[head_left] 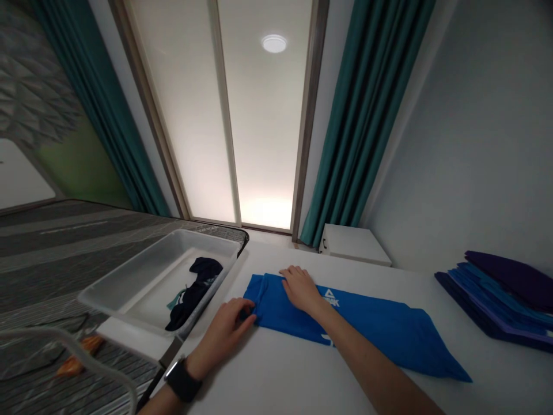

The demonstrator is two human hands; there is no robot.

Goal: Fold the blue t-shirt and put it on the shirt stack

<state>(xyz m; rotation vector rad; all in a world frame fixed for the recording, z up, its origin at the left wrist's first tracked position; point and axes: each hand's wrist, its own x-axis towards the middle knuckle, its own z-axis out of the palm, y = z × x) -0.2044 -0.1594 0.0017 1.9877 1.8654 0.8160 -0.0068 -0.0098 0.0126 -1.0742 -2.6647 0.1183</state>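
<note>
A bright blue T-shirt (pixel 371 328) with a white logo lies folded into a long strip across the white table (pixel 280 380). My left hand (pixel 224 331), with a dark watch on its wrist, pinches the shirt's near left corner. My right hand (pixel 300 286) lies flat on the shirt's left end with the fingers stretched out, pressing the cloth down.
A white plastic tub (pixel 129 285) holding a dark garment (pixel 194 288) sits at the table's left edge, over a grey striped bed (pixel 52 248). A stack of folded blue and purple clothes (pixel 505 294) lies at the right. A small white cabinet (pixel 354 245) stands by the teal curtains.
</note>
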